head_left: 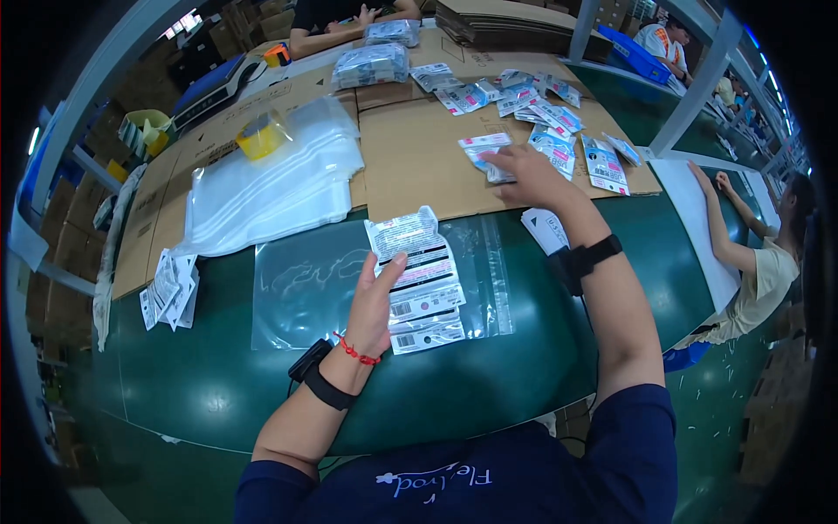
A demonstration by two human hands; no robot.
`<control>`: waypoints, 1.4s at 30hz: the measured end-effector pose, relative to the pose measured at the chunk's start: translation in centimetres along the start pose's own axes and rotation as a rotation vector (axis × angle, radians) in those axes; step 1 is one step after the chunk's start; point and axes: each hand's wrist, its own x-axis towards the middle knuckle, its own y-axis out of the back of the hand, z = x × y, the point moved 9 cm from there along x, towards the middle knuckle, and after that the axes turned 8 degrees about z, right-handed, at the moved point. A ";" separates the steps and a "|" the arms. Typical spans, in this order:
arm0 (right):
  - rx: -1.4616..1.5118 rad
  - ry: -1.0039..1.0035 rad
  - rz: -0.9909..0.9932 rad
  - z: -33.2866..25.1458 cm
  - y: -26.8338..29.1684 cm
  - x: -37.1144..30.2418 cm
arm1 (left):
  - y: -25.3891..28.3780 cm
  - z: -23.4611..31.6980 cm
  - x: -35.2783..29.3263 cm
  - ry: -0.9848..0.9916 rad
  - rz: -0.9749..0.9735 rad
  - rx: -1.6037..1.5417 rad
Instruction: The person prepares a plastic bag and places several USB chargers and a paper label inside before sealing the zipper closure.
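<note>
My left hand grips the left edge of a small stack of printed sachets, its thumb on top and the other fingers mostly hidden. The stack overlaps downward, backs facing up, over a clear zip bag laid flat on the green table. At the edge of the cardboard, my right hand is closed on a white, pink and blue sachet; the fingertips are partly hidden. More such sachets lie scattered just beyond it.
A stack of clear bags lies left on the cardboard, a yellow tape roll on top. Small cards sit at the left; others lie under my right wrist. Filled bags stand farther back. Co-workers sit opposite and at right.
</note>
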 end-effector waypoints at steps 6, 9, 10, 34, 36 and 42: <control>-0.002 -0.084 -0.163 1.5 -1.7 0.3 | -0.2 -0.3 -0.2 0.005 -0.050 -0.098; 0.589 -0.088 0.162 -3.0 0.7 -1.4 | 1.0 0.0 -0.1 0.004 -0.073 -0.097; 0.545 -0.006 0.246 -5.7 2.0 -2.7 | 1.6 0.4 -0.3 -0.010 -0.050 -0.102; 1.475 -0.235 -0.106 -10.0 -3.4 -7.7 | -2.6 1.0 0.9 -0.148 -0.087 0.129; 1.492 -0.256 -0.197 -10.1 -4.1 -7.5 | -2.3 0.8 0.8 -0.192 -0.058 0.111; 1.571 -0.327 -0.341 -11.3 -5.6 -7.8 | -1.5 1.0 0.6 -0.208 -0.038 0.161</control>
